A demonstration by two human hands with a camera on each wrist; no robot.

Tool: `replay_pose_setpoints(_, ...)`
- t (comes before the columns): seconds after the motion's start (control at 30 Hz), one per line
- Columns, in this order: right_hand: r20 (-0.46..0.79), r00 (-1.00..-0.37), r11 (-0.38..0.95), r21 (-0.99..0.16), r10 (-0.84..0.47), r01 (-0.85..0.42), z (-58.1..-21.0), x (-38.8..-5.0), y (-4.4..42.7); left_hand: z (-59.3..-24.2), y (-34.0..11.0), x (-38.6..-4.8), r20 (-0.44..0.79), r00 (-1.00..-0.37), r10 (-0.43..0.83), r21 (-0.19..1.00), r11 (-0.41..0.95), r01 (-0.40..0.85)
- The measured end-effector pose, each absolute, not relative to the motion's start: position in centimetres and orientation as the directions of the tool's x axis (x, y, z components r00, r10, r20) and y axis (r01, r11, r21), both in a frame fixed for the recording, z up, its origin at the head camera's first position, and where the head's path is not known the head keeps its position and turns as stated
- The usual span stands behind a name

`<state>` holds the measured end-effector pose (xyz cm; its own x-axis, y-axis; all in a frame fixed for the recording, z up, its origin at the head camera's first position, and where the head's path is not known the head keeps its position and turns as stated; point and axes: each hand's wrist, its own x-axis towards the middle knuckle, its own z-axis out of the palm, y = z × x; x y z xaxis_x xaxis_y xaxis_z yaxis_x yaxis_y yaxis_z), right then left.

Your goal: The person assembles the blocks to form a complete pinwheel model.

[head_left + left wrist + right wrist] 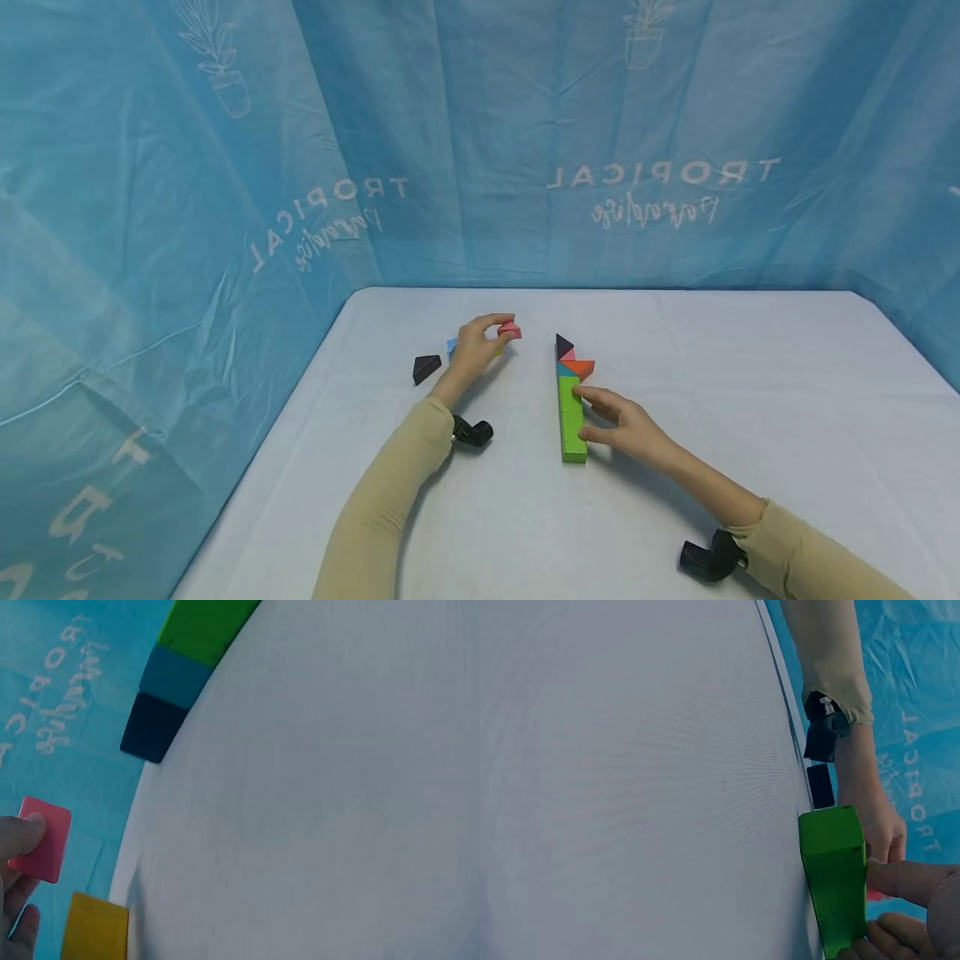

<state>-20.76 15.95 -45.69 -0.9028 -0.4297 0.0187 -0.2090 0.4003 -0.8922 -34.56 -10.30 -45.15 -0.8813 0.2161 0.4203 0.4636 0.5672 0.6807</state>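
My left hand (472, 346) pinches a pink triangular block (510, 330) between thumb and fingers, raised off the table. In the left wrist view, the thumb lies across the flat face of that pink block (49, 844). My right hand (626, 427) touches the right side of the green blocks (572, 425) with thumb and forefinger spread apart along them. Beyond the green blocks, the row continues with a blue triangle (566, 371), an orange triangle (581, 367) that juts to the right, a small pink piece (568, 355) and a dark triangle (564, 345).
A black block (427, 367) lies left of my left hand. A light blue block (452, 344) and a yellow block (499, 351) are partly hidden by that hand. The white table (712, 400) ends at a blue printed cloth (495, 242) behind and at the left.
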Motion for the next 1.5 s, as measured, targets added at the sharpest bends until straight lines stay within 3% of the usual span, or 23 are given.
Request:
replay_pose_setpoints(0.33, 0.029, -0.899, 0.399, -0.890, -0.436, -0.222, -45.7, -21.0, 15.9, -45.6, -7.8, -33.5, 0.330, -0.888, 0.321, 0.690, 0.560, 0.459)
replay_pose_setpoints(1.5, 0.019, -0.898, 0.376, -0.904, -0.439, -0.203, -45.8, -21.0, 16.0, -47.0, -7.0, -33.5, 0.226, -0.911, 0.346, 0.712, 0.580, 0.397)
